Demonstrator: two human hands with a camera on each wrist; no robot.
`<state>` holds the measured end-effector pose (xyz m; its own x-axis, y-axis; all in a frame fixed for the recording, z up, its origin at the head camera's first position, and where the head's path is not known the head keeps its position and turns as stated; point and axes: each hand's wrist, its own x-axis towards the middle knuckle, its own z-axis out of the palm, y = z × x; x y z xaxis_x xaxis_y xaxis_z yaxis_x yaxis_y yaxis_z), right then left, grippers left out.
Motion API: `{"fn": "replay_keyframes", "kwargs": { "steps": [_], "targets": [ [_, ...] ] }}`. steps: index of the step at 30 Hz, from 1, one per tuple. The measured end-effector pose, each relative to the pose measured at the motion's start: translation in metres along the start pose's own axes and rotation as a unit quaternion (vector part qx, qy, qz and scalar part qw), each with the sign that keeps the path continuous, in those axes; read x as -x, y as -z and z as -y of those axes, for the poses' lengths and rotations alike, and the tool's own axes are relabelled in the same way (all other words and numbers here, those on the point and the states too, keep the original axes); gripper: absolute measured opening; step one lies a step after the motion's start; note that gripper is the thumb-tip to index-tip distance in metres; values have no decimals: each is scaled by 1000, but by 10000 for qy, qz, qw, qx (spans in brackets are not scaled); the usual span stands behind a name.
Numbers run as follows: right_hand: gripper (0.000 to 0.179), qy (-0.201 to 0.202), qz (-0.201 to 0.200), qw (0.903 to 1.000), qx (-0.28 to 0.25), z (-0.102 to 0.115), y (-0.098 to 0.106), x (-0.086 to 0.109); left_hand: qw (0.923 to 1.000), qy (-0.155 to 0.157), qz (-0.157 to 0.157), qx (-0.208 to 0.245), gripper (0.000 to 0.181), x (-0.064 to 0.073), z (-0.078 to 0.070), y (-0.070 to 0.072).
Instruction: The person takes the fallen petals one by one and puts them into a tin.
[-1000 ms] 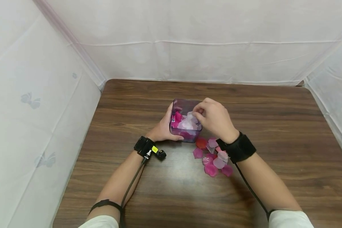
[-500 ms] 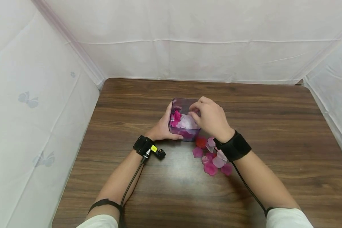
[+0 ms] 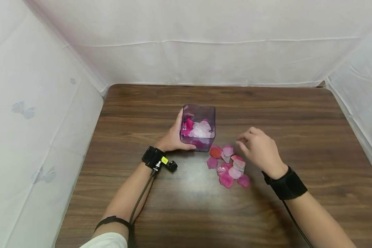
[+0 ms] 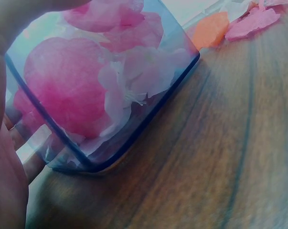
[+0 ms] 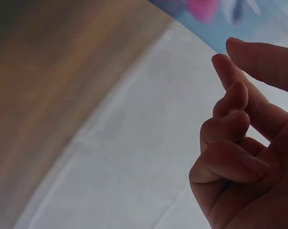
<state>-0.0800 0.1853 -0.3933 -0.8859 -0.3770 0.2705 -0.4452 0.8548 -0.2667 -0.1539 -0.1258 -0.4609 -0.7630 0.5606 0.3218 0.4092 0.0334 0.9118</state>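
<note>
A see-through purple plastic box (image 3: 199, 112) holds pink and white artificial petals (image 3: 201, 130). My left hand (image 3: 172, 138) grips it at its left side, the thumb along the front. In the left wrist view, petals (image 4: 69, 81) show through the box wall near the wood surface. My right hand (image 3: 262, 151) is in the air to the right of the box, close to a pile of loose petals (image 3: 235, 173). In the right wrist view, its thumb and index fingertip are near each other with nothing between them, and the other fingers (image 5: 225, 126) are loosely curled.
Loose petals in red, pink and pale pink lie on the brown wooden table (image 3: 186, 213), in front and to the right of the box. White cloth (image 3: 204, 62) hangs behind the table and at both sides. Cables run along both forearms.
My right hand has come out of the box and moved right and toward me; the pale petal it pinched is let go. My left hand still holds the box.
</note>
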Motion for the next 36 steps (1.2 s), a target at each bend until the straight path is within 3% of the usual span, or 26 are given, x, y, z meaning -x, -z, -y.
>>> {"fn": "replay_keyframes", "kwargs": {
  "steps": [6, 13, 21, 26, 36],
  "targets": [
    [16, -252, 602, 9978, 110, -12, -12, 31, 9999, 117, -60, 61, 133, 3, 0, 3],
    [20, -550, 1144, 9919, -36, -17, -23, 45, 9999, 154, -43, -18, 132, 3, -3, 5],
    [13, -695, 1163, 9907, -145, -17, -24, 46, 9999, 134, -26, -39, 132, 3, -2, 3],
    [19, -813, 1237, 9889, -158, -16, -21, 48, 10000, 58, -25, -44, 132, 4, -4, 2],
    [13, -676, 1225, 9900, -181, -16, -19, 50, 9999, 124, -55, -43, 131, 4, -4, 3]
  ]
}}
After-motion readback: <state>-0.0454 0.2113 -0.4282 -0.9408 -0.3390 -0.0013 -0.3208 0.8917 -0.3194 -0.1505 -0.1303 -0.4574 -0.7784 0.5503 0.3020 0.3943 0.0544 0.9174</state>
